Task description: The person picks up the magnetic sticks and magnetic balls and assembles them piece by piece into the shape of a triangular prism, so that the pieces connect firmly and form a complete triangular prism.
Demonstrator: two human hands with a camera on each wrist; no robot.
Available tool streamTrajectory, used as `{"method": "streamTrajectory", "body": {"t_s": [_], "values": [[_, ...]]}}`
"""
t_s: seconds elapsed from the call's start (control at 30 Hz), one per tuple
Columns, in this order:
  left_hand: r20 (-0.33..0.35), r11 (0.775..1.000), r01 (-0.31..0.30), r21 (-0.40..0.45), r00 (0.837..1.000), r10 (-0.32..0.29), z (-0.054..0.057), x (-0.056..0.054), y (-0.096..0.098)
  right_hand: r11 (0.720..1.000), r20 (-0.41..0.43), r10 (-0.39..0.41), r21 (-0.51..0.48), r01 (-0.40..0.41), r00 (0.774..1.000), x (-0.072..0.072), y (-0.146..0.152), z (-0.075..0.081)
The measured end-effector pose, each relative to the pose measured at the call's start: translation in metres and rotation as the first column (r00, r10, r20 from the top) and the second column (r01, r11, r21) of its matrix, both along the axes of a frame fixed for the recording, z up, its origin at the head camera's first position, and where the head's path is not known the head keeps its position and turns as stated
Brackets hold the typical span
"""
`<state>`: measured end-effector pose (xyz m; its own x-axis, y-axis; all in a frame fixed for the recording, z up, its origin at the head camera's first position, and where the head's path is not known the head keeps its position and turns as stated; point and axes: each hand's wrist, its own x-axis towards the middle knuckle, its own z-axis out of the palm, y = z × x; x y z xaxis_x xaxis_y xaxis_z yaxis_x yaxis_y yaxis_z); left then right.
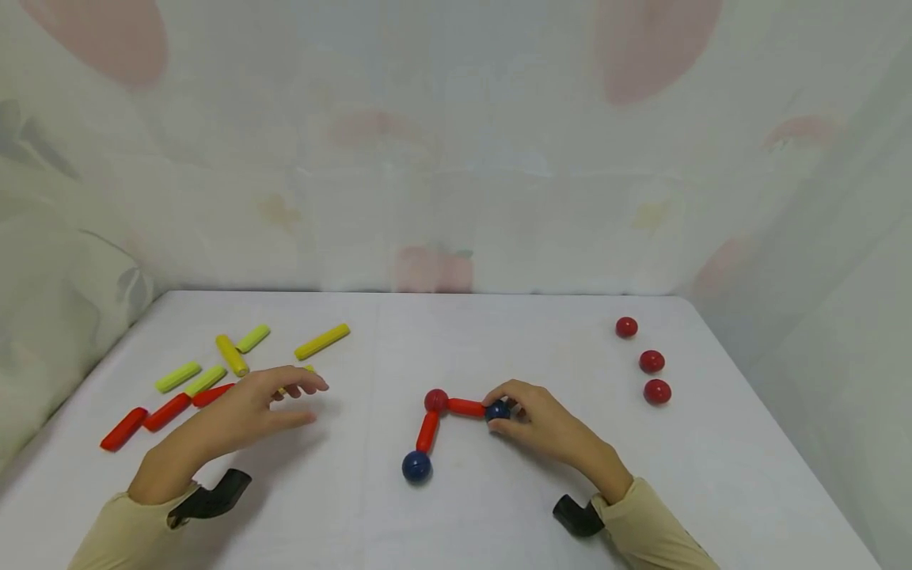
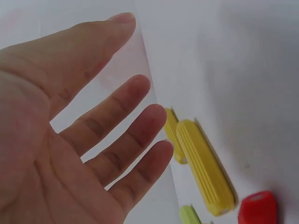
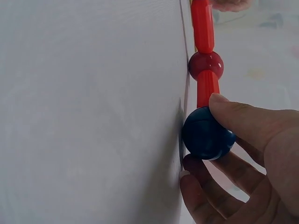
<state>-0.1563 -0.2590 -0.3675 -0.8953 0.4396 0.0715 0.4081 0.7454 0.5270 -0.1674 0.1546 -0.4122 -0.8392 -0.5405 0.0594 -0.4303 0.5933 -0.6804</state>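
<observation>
My right hand (image 1: 545,419) pinches a blue ball (image 3: 205,134) between thumb and fingers. A red rod (image 1: 466,408) runs from that ball to a red ball (image 1: 436,400). From the red ball a second red rod (image 1: 427,432) leads toward me to another blue ball (image 1: 416,467), so the joined pieces form a bent corner on the white table. My left hand (image 1: 245,412) hovers over the left side with fingers extended and apart, nothing in it. Beneath and beyond it lie yellow rods (image 2: 205,168) and a red rod (image 2: 258,208).
On the left are loose red rods (image 1: 123,430), light green rods (image 1: 178,378) and yellow rods (image 1: 322,342). Three red balls (image 1: 651,362) stand in a line at the right. A patterned curtain (image 1: 456,158) hangs behind the table's far edge.
</observation>
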Motion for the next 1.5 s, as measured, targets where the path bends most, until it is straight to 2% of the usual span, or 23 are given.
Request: {"method": "streamTrajectory", "body": {"t_s": [0.23, 0.37, 0.53, 0.67, 0.87, 1.17, 1.4, 1.5], "values": [[0.057, 0.998, -0.055, -0.023, 0.997, 0.057, -0.005, 0.007, -0.017, 1.0, 0.029, 0.001, -0.004, -0.001, 1.0, -0.001, 0.001, 0.0], [0.068, 0.997, -0.058, -0.042, 0.996, 0.061, -0.008, 0.009, -0.027, 1.0, 0.04, -0.003, -0.003, 0.004, 0.999, -0.002, 0.001, -0.001], [0.057, 0.998, -0.025, -0.049, 0.998, 0.028, -0.012, 0.01, -0.04, 1.0, 0.047, -0.004, -0.008, 0.005, 0.999, -0.002, 0.001, -0.003], [0.071, 0.995, -0.043, -0.092, 0.996, 0.05, -0.015, 0.011, -0.049, 1.0, 0.05, -0.002, -0.01, 0.003, 0.999, -0.002, 0.0, -0.003], [0.148, 0.987, -0.09, -0.133, 0.983, 0.109, -0.017, 0.011, -0.057, 1.0, 0.052, -0.009, -0.002, 0.009, 0.999, -0.002, 0.0, -0.002], [0.239, 0.967, -0.109, -0.23, 0.957, 0.165, -0.017, 0.006, -0.063, 1.0, 0.05, -0.003, -0.001, 0.003, 0.999, -0.003, 0.0, -0.003], [0.204, 0.952, -0.124, -0.28, 0.961, 0.185, -0.018, 0.004, -0.058, 1.0, 0.049, -0.004, 0.0, 0.004, 0.999, -0.003, 0.0, -0.003], [0.183, 0.953, -0.106, -0.285, 0.97, 0.163, -0.017, 0.004, -0.054, 1.0, 0.045, -0.006, 0.001, 0.006, 0.999, -0.003, 0.0, -0.003]]}}
